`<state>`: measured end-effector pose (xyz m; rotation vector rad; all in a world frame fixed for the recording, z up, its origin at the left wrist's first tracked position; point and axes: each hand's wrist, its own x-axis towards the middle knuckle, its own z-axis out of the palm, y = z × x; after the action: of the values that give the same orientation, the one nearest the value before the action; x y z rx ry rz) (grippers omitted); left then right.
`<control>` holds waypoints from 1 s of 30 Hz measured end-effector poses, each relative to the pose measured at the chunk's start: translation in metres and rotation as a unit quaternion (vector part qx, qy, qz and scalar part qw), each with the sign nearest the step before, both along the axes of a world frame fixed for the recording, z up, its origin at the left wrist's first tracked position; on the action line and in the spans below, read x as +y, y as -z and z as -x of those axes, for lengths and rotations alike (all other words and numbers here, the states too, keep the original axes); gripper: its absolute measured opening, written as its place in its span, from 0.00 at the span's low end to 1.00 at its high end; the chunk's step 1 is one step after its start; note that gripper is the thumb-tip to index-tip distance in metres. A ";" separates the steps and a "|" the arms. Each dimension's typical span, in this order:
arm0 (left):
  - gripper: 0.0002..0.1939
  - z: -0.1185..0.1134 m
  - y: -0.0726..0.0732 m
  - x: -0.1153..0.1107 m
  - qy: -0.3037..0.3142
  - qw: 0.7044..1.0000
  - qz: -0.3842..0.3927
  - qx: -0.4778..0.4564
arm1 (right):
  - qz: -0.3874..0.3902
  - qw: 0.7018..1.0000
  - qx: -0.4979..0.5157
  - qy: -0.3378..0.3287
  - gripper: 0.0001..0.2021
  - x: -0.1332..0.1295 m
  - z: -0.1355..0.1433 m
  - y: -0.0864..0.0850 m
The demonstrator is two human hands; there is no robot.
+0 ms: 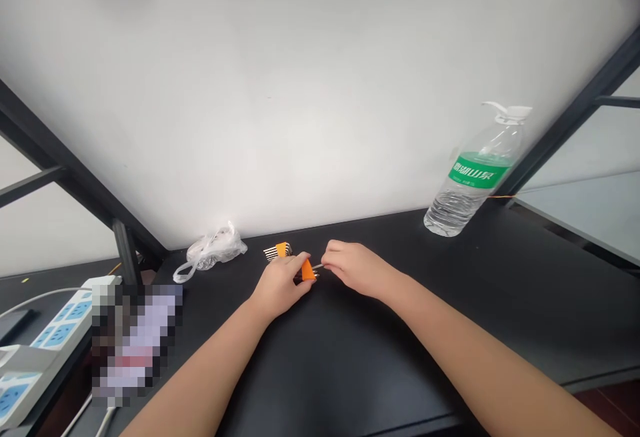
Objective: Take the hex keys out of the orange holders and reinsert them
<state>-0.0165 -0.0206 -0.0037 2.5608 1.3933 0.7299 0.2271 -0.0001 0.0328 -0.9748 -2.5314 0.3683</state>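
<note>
An orange holder (308, 270) with metal keys is gripped between the thumb and fingers of my left hand (281, 283). The closed fingers of my right hand (353, 265) pinch the end of a thin metal key (319, 266) at the holder's right side. Just behind my left hand lies a second orange holder (281, 249) with a row of metal keys fanned to the left. My fingers hide part of the held holder. Both hands are low over the black table (340, 350).
A large water bottle (463, 183) with a green label stands at the back right by the wall. A crumpled clear plastic bag (216, 249) lies at the back left. White power strips (65, 323) and a blurred-out object (143, 340) are at the left.
</note>
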 end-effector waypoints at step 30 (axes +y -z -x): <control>0.25 0.003 0.001 -0.001 -0.001 0.999 0.025 -0.026 | 0.052 0.992 -0.064 0.098 0.06 0.047 -0.040 0.027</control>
<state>-0.0199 -0.0214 -0.0047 2.4847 1.3797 0.7455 0.2673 0.0472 0.0061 -1.3146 -2.5188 0.3944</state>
